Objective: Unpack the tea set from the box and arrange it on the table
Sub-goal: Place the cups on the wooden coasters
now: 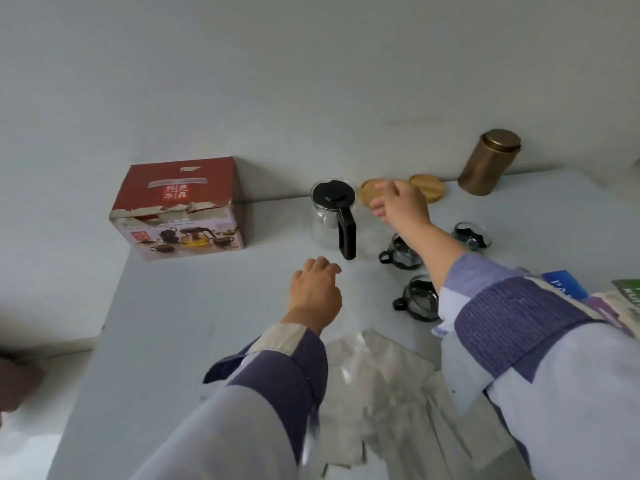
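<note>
Nearest to us, crumpled clear plastic wrapping (377, 386) lies on the pale grey table (180, 341) between our two sleeves. Just beyond it our left hand (316, 293) hovers palm down over the bare tabletop, fingers loosely curled and holding nothing. To its right stand three small glass cups with black handles: the nearest cup (417, 298) beside our right forearm, a second cup (401, 252) partly under that arm, and a third cup (471, 236) further right. At the right edge we see a blue packet (564, 284) and a green one (628, 292).

Further out, the glass teapot with black lid and black handle (334, 216) stands upright. Our right hand (401, 201) reaches past it over a round wooden coaster (367, 192); the fingers are bent, and we cannot tell whether they pinch it. A second wooden coaster (427, 187) lies just beside. The red cardboard tea-set box (180, 206) sits closed at the far left, and a copper-coloured cylindrical tin (490, 162) stands against the wall.
</note>
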`<state>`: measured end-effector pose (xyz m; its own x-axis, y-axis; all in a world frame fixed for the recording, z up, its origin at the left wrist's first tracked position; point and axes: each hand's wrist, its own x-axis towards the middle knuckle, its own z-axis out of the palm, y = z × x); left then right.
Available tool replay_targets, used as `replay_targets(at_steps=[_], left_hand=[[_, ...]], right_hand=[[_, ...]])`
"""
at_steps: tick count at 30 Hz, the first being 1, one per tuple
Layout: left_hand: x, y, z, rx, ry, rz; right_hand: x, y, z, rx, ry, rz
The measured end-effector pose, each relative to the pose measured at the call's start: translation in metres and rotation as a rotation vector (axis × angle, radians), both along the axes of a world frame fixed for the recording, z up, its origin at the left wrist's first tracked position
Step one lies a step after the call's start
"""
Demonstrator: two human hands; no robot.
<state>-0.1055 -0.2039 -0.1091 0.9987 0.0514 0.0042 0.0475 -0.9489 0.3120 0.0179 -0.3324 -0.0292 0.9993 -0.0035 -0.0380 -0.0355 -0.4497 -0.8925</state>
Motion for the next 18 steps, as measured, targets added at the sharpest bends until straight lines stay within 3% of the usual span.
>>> replay_targets(at_steps=[8, 12, 14, 18], left_hand=[[0.033, -0.067, -0.050, -0.111, -0.024, 0.028], [0.043, -0.072, -0.079, -0.050, -0.088, 0.040], [0.041, -0.071, -0.086, -0.049, -0.152, 0.066], [0.038, -0.069, -0.086, -0.049, -0.203, 0.071]], right_hand=[[0.050, -0.066, -0.044, -0.218, 0.037, 0.069], [0.093, -0.074, -0.069, -0.255, 0.103, 0.048], [0.112, -0.072, -0.081, -0.223, 0.168, 0.007], [0.142, -0.059, -0.099, 0.049, 0.340, -0.111]])
